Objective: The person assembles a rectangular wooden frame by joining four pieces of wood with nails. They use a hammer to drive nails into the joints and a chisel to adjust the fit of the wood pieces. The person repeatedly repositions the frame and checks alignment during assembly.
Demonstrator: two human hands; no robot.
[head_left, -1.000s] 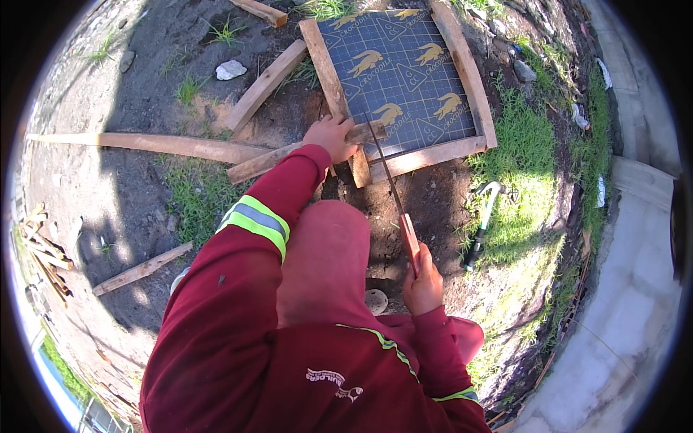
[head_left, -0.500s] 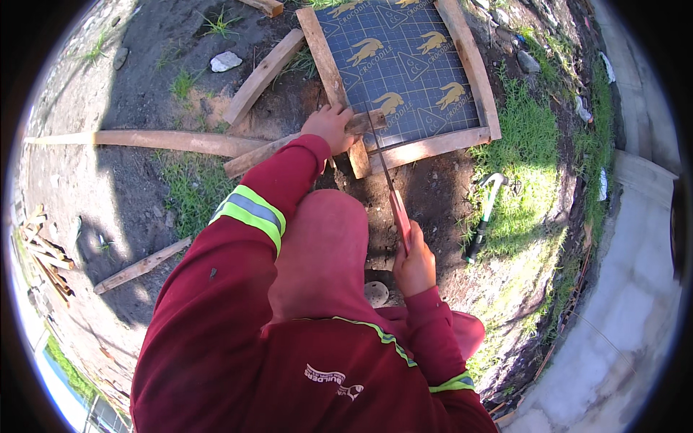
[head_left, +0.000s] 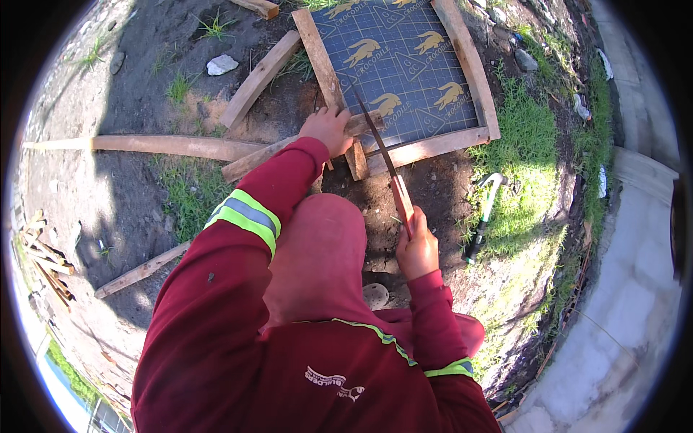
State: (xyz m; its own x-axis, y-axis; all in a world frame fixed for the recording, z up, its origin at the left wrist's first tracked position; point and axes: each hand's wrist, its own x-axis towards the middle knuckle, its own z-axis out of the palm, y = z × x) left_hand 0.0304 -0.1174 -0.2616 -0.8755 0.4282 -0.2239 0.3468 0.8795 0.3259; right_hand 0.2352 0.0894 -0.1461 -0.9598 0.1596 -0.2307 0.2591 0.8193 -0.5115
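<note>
Dirt ground (head_left: 151,79) extends beyond left fingers (head_left: 333,119), which hold timber (head_left: 363,124); right fingers (head_left: 420,225) grip saw (head_left: 390,166), now slid forward; stroke apparently underway.

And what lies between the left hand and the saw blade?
In the head view, a short stretch of the wood piece shows between the left hand and the saw blade.

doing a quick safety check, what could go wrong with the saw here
The saw lies across the wood piece close to the bare left hand; a slip might cut it. That piece, with only one hand on it, could shift. The saw's tip reaches over the dark panel and might scratch it.
</note>
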